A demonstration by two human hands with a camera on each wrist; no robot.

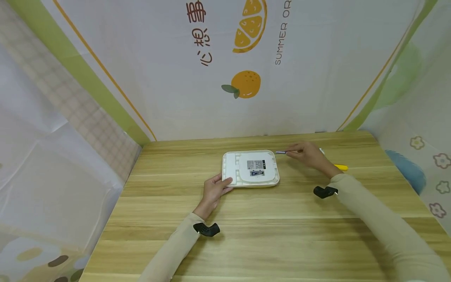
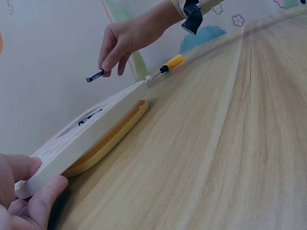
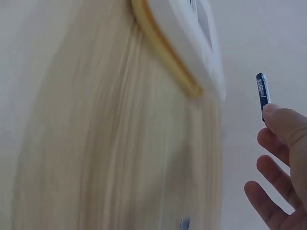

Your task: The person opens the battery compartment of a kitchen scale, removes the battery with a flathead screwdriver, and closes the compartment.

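Observation:
A white, round-cornered device (image 1: 230,166) is held tilted above the wooden table, its underside with a printed label facing up. My left hand (image 1: 213,190) grips its near left corner, thumb on top and fingers beneath. Inside its small uncovered compartment a dark battery (image 1: 257,172) is visible. Beyond the device's far right corner, my right hand (image 1: 308,154) pinches a small cylindrical battery (image 3: 263,95) between thumb and index finger, apart from the device. A yellow-orange layer (image 2: 108,143) shows beneath the white casing.
A screwdriver with a yellow handle (image 1: 341,167) lies on the table (image 1: 267,235) under and beyond my right wrist. A small white piece (image 1: 321,150) is partly hidden behind the right hand. A printed cloth (image 1: 197,109) hangs along the table's back edge.

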